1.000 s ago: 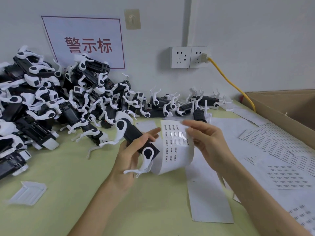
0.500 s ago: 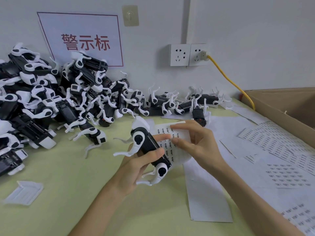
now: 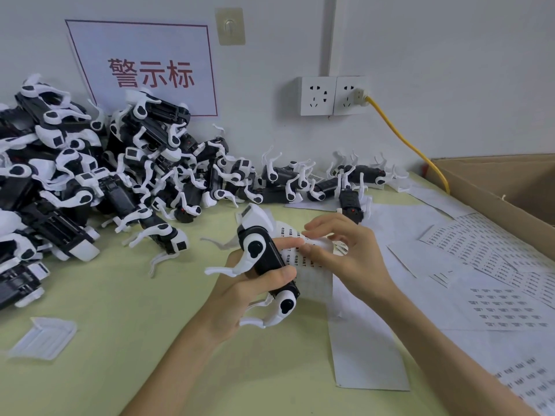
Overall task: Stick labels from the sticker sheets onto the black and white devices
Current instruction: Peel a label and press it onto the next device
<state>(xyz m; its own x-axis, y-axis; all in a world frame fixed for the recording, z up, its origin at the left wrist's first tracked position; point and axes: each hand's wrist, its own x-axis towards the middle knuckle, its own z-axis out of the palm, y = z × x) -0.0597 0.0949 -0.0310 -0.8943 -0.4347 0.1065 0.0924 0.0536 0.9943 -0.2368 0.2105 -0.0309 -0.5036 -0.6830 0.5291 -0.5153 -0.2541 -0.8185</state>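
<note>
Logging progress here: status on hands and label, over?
Left hand grips black and white device. Right hand pinches sticker sheet beside it. No obstruction seen.

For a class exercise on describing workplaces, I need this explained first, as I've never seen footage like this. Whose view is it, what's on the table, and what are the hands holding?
There is no machine here: a person works with bare hands, and a camera on their head looks down at them. The left hand grips one black and white device. The right hand pinches a curled sticker sheet just beside it, seemingly picking off a label. On the green table, a big pile of devices lies at the left against the wall. More sheets lie at the right, next to a cardboard box.
</note>
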